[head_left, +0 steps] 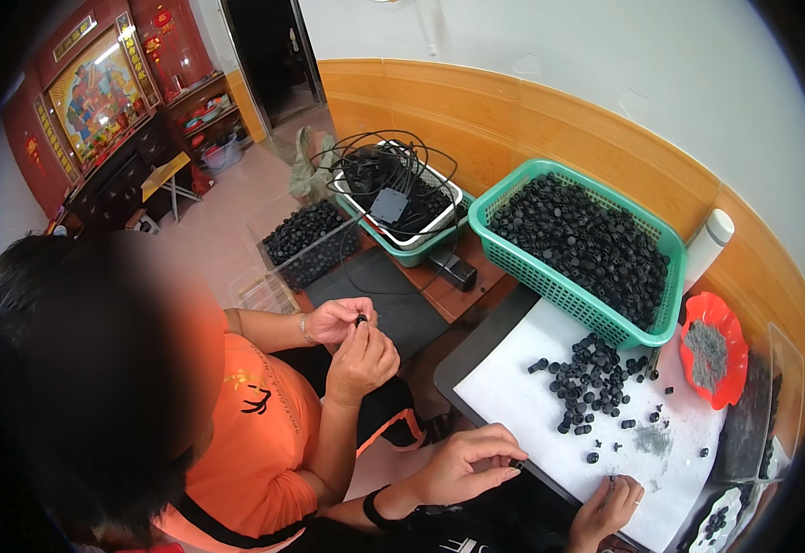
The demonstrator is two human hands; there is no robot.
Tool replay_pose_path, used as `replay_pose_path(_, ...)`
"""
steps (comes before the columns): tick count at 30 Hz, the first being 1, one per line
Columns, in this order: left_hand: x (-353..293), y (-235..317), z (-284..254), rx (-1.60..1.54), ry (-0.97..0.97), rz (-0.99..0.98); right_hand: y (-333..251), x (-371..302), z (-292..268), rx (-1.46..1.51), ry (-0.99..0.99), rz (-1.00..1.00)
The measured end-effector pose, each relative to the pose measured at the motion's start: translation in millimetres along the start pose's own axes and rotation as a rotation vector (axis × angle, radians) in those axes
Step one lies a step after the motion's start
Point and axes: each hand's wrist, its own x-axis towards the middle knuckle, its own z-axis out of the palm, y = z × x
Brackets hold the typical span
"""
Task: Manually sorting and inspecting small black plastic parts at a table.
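Note:
My left hand (472,468), with a black band at the wrist, pinches a small round black plastic part (517,464) between thumb and fingertips, just off the near edge of the table. To its right, my right hand (610,510) rests at the edge of the white sheet (513,364). Its fingers are pinched together around a tiny dark piece too small to name. Beyond both hands, a loose pile of small black plastic parts (591,382) lies on the sheet. A few single parts (592,457) are scattered closer to my hands, beside a smear of grey dust (651,441).
A green basket (550,300) full of black parts stands behind the pile. A red dish (733,373) of grey fibres, a white bottle (709,244) and a clear bin (785,396) line the right. At left, a co-worker in an orange shirt (255,424) handles a small black part.

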Motion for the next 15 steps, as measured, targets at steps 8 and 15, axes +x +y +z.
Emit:
replay_pose_path(8, -1.5, -1.2, -2.6, -0.005, -0.003, -0.005, -1.9, 5.7, -5.8, -0.063, 0.04, -0.043)
replay_pose_path(15, -1.3, -0.5, -3.5, 0.005, -0.005, -0.001, -3.1, 6.4, -6.5, -0.068, 0.051, -0.048)
